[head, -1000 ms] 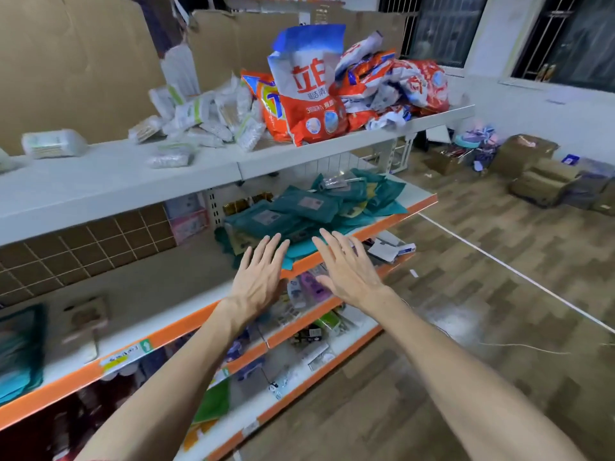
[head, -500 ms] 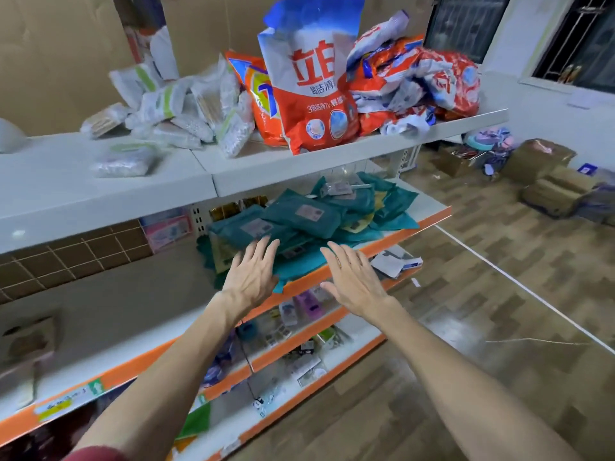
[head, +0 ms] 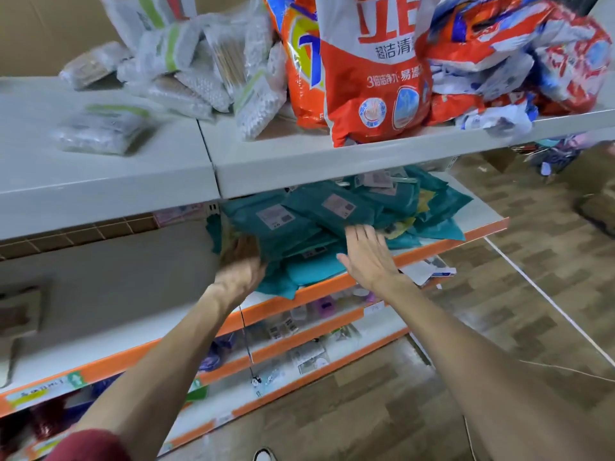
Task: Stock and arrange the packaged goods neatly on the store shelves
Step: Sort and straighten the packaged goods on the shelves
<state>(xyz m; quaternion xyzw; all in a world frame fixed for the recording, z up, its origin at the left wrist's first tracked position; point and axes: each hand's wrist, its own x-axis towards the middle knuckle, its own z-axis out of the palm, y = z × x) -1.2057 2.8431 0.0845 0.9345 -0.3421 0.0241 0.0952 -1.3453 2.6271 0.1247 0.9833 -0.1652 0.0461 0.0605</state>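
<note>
A loose heap of teal packages (head: 336,214) with white labels lies on the second shelf (head: 479,211), some hanging over its orange front edge. My left hand (head: 241,264) is at the heap's left side, fingers pushed in under the packages and partly hidden and blurred. My right hand (head: 367,252) lies flat with fingers spread on the front of the heap. Neither hand has a package lifted.
The top shelf (head: 299,161) carries red-orange detergent bags (head: 376,68) leaning over its front edge and several clear cotton-swab packs (head: 199,71). Lower shelves (head: 299,331) hold small items. A small carton (head: 429,269) sticks out below the teal heap. Wood-pattern floor lies to the right.
Both hands moved forward from in front of the shelf edge onto the teal heap; the left hand slid in at its left side. The view moved closer to the shelves.
</note>
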